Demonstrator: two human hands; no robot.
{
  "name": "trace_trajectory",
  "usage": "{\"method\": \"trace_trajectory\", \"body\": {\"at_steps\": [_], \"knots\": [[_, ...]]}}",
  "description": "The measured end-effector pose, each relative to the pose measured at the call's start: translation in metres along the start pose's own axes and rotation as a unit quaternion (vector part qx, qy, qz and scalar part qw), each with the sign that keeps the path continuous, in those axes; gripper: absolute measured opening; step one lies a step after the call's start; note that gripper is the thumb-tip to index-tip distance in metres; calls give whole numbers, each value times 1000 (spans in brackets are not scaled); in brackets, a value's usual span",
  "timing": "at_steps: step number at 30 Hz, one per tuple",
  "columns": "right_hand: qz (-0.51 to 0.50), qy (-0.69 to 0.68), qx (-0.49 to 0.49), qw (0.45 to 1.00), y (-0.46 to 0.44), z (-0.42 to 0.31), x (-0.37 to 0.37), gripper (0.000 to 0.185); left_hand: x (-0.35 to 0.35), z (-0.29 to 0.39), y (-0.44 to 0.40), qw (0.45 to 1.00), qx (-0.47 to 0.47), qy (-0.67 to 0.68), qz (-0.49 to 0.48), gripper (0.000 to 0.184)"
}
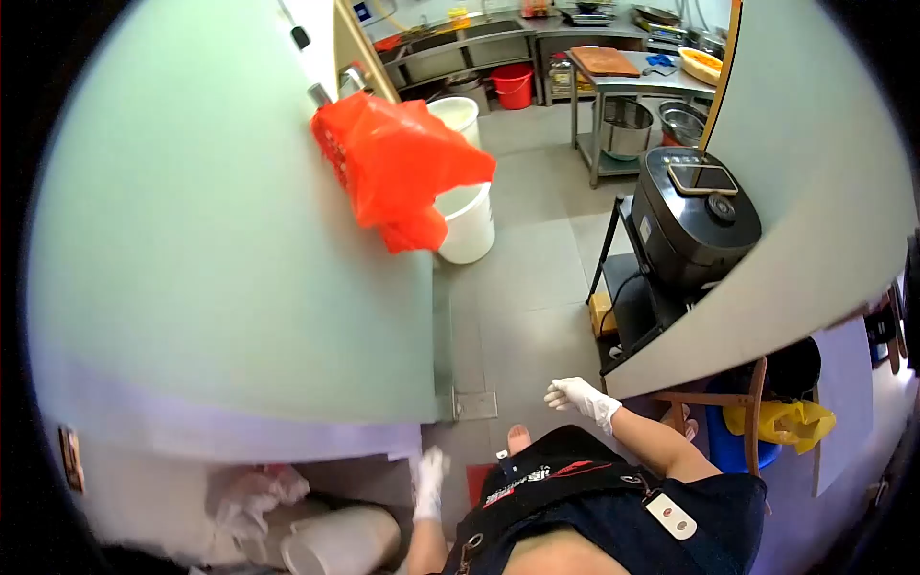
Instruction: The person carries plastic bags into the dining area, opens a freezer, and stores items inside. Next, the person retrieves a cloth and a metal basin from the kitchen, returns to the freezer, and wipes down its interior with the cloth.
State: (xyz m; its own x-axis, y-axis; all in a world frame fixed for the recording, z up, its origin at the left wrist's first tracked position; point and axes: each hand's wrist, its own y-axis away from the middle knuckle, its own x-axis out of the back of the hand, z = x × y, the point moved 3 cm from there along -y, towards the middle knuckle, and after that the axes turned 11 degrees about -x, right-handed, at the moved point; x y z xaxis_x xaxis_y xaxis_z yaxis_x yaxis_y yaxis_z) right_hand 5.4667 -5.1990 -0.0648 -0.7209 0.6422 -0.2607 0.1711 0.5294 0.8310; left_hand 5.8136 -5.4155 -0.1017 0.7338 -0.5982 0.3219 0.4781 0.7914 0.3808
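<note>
My right hand [583, 400], in a white glove, is held out over the floor in front of the dark apron [565, 479]. Its fingers are slightly bent and apart, and nothing shows in them. Lower and to the left, my left hand [430, 476], also gloved in white, is beside the lower end of the frosted glass door [240, 240]. Its fingers look curled, but blur hides whether they hold anything. An orange-red plastic bag [402, 163] hangs from the door's handle, far ahead of both hands.
White buckets [467, 230] stand beyond the door. A black cooker [695, 216] with a phone on its lid sits on a rack at right. Farther back are a steel table [661, 80], a red bucket [513, 86] and sinks [441, 62]. A wooden chair [755, 412] is at lower right.
</note>
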Motion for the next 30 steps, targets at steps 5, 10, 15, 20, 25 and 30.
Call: {"method": "trace_trajectory", "body": {"at_steps": [5, 10, 15, 20, 25, 30], "knots": [[38, -108, 27, 993, -36, -82, 27, 35, -118, 398, -142, 926, -279, 99, -235, 45], [32, -198, 26, 979, -93, -160, 66, 33, -230, 545, -272, 864, -381, 110, -311, 64], [51, -231, 45, 971, -152, -278, 110, 33, -269, 508, -509, 948, -158, 238, -142, 72], [88, -234, 55, 967, -195, -390, 151, 31, -211, 412, -666, 959, -105, 237, 115, 68], [121, -231, 75, 963, -246, -484, 203, 30, -206, 412, -678, 854, -133, -328, 381, 41], [186, -243, 23, 952, -291, -547, 276, 29, -222, 361, -746, 707, 57, -492, 504, 87]]}}
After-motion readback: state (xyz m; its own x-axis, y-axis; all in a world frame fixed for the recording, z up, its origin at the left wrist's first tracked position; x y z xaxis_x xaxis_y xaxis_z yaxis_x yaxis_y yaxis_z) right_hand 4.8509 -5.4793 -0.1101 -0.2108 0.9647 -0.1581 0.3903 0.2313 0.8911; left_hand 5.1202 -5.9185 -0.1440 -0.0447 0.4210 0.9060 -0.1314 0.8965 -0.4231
